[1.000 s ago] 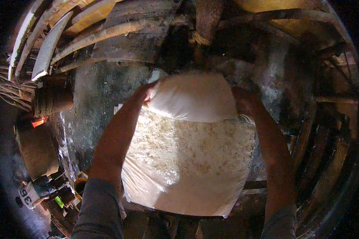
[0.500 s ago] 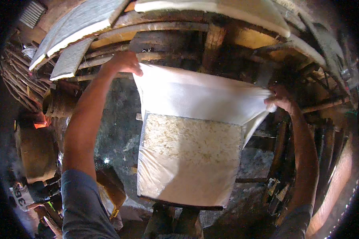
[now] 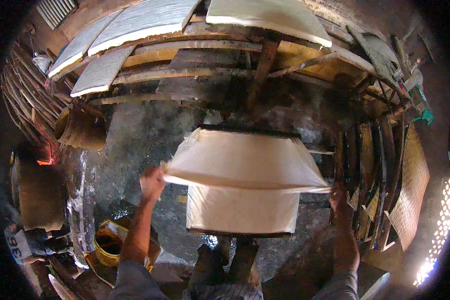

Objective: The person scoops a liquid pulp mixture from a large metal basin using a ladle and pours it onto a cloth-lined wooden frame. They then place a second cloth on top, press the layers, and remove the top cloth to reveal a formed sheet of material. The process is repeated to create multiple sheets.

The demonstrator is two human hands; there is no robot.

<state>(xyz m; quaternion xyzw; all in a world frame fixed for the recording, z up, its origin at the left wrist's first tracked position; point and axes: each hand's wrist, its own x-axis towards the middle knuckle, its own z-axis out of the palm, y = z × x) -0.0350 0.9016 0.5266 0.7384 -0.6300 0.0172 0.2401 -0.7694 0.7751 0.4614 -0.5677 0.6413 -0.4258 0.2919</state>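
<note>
A whitish cloth (image 3: 245,155) is drawn tight between my hands, over a low rectangular slab form that is also wrapped in cloth. Its front edge crosses the middle of the slab, and the nearer cloth-covered half (image 3: 242,207) shows below it. Dark edging (image 3: 242,234) runs along the near and far sides. My left hand (image 3: 152,182) is closed on the cloth's left corner. At the right corner my right hand (image 3: 339,196) grips the cloth, its fingers partly in shadow. The pale crumbly mass seen earlier is now hidden under the cloth.
White slabs (image 3: 145,25) lie on a wooden rack at the back. Woven panels (image 3: 407,192) lean at the right. To the left are a bundle of sticks (image 3: 27,95), a rusty drum (image 3: 82,127), a small fire (image 3: 46,157), a yellow bucket (image 3: 107,245) and a person (image 3: 22,245).
Both my hands have come down toward me, pulling the raised cloth over the slab and covering the pale crumbly mass. The view has shifted, showing more of the right side.
</note>
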